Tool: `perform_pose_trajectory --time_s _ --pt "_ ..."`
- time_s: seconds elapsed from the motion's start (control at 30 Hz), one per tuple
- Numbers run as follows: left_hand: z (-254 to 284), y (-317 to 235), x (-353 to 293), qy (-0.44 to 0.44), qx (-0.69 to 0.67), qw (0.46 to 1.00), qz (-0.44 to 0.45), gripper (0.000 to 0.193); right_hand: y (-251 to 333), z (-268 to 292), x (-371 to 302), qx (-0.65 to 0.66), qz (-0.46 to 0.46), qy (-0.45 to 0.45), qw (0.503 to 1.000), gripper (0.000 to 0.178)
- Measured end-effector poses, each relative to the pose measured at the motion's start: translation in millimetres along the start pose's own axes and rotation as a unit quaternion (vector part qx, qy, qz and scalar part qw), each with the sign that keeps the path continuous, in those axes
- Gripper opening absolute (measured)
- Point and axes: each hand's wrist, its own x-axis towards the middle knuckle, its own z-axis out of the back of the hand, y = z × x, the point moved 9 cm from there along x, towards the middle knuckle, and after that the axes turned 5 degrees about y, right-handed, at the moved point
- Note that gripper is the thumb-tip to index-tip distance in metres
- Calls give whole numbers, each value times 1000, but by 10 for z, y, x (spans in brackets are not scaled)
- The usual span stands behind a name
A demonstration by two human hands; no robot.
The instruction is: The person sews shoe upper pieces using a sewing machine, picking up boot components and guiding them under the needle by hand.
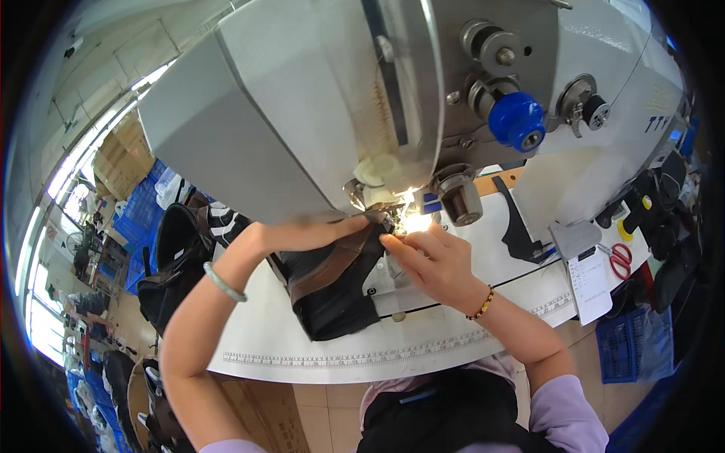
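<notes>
A black piece with a brown band (332,275), of fabric or leather, lies under the head of a large white sewing machine (294,98). My left hand (317,232) rests on its upper part, fingers stretched out toward the brightly lit needle area (404,215). On the other side of the needle, my right hand (434,260) has its fingers curled, thumb and forefinger pinched at the piece's right edge. Glare and the machine's parts hide the needle itself and some of the fingertips.
A blue tension knob (517,121) juts from the machine. On the white table (302,362), with its printed ruler, lie a black cut piece (515,226), red-handled scissors (621,260) and a paper pad (589,287). Black bags (177,264) crowd the left; a blue basket (619,347) stands at right.
</notes>
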Motion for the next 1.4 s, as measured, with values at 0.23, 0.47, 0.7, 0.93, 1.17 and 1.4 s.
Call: perform_pose_trajectory --time_s 0.23,0.47,0.7,0.93,1.17,1.4 --pt "-188 -116 -375 226 -9 959 172 59 -65 25 -109 110 -3 15 994 40" --pt "-342 -89 -325 140 -355 885 268 44 -61 38 -103 108 45 47 992 43" --pt "-464 -11 -189 159 -461 854 181 48 -55 112 -68 34 87 54 994 44" --pt "-577 46 -163 190 -496 824 195 40 -4 169 -43 28 138 10 990 35" --pt "-499 -16 -200 150 -482 838 206 43 -20 221 -61 27 137 11 990 28" --pt "-466 -53 -165 102 -488 852 159 44 -48 209 -61 24 135 16 990 28"
